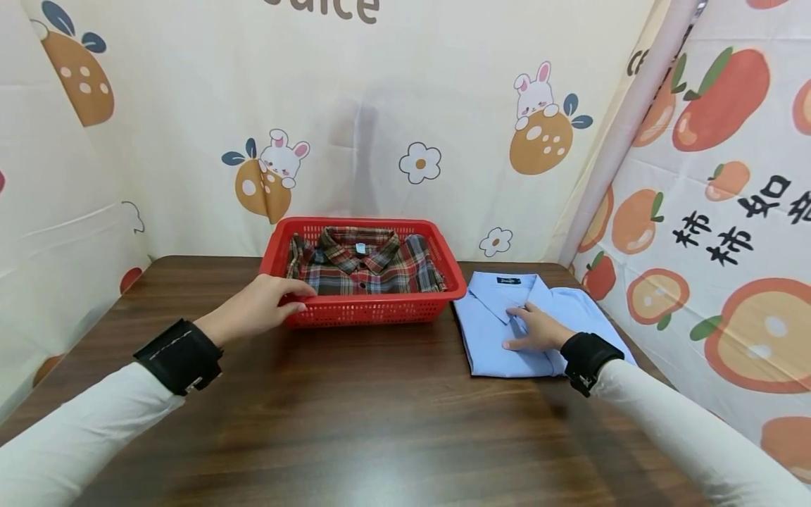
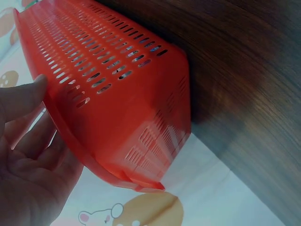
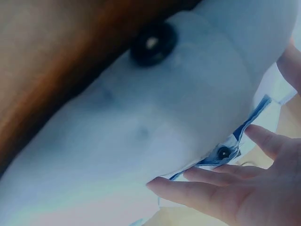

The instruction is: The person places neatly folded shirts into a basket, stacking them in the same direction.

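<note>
Blue shirt flat under open right hand, just right of basket; left hand grips basket's near-left rim.

Red basket, red-green plaid shirt, light blue shirt, dark brown table

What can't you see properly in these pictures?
- Lower part of the plaid shirt: head view, hidden by the red basket wall.
- Blue shirt under the right hand: covered by the palm.
- Right wrist view: blurred, too close; only a button shows.
- Left hand: its fingertips are cut off in the left wrist view.
</note>
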`<state>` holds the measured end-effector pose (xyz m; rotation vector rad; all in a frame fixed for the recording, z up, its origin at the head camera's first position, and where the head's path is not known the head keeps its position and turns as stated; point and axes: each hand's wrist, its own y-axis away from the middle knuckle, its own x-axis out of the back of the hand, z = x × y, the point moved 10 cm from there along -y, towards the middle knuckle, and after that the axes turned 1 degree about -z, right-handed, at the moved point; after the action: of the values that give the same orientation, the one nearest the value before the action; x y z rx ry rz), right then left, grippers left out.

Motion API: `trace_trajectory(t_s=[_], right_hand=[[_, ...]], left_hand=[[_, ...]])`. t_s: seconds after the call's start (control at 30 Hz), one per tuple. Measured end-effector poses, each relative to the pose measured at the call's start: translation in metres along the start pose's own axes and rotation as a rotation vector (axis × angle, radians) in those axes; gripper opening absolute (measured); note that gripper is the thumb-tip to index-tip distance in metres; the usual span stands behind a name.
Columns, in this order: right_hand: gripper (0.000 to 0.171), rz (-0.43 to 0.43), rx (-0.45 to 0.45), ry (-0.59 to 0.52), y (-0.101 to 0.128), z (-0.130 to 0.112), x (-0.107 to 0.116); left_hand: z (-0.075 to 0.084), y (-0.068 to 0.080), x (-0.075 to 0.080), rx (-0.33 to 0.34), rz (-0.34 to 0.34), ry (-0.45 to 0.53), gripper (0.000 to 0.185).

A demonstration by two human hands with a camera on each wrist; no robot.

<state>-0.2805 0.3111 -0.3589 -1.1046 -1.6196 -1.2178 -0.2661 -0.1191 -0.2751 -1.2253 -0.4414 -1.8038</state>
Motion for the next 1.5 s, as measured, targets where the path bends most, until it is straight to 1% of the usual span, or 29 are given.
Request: trace_trajectory(t_s=[0.13, 0.3, 0.5, 0.6, 0.83, 0.93, 1.23, 1.43, 1.5], right_hand=[[0.084, 0.024, 0.015, 0.016, 0.012, -0.009, -0.003], [0.083, 0.032, 0.03, 0.031, 0.029, -0.022, -0.011], [0.084, 0.04, 0.035, 0.048, 0.05, -0.039, -0.017], [0.085, 0.046, 0.042, 0.065, 0.059, -0.049, -0.02], [0.084, 0.079, 0.062, 0.098, 0.085, -0.066, -0.027], [0.084, 0.087, 0.08, 0.108, 0.092, -0.076, -0.03], [0.084, 0.029, 0.08, 0.086, 0.109, -0.107, -0.046], [0.082, -0.019, 0.054, 0.078, 0.112, -0.131, -0.054], [0.081, -0.033, 0.057, 0.082, 0.113, -0.141, -0.058]], left_hand=[[0.001, -0.001, -0.001, 0.002, -0.002, -0.017, 0.024], [0.0, 0.0, -0.004, 0.01, -0.013, -0.006, 0.025], [0.001, 0.0, -0.001, 0.006, 0.003, -0.016, 0.025], [0.0, 0.001, -0.001, 0.015, 0.002, -0.016, 0.025], [-0.001, -0.002, -0.003, 0.026, -0.01, -0.001, 0.026], [-0.002, -0.003, -0.003, 0.029, -0.013, 0.002, 0.026], [-0.004, -0.004, 0.001, 0.046, -0.023, 0.005, 0.027], [-0.001, -0.005, 0.001, 0.037, -0.031, 0.009, 0.027], [-0.001, -0.004, 0.0, 0.04, -0.036, 0.01, 0.027]])
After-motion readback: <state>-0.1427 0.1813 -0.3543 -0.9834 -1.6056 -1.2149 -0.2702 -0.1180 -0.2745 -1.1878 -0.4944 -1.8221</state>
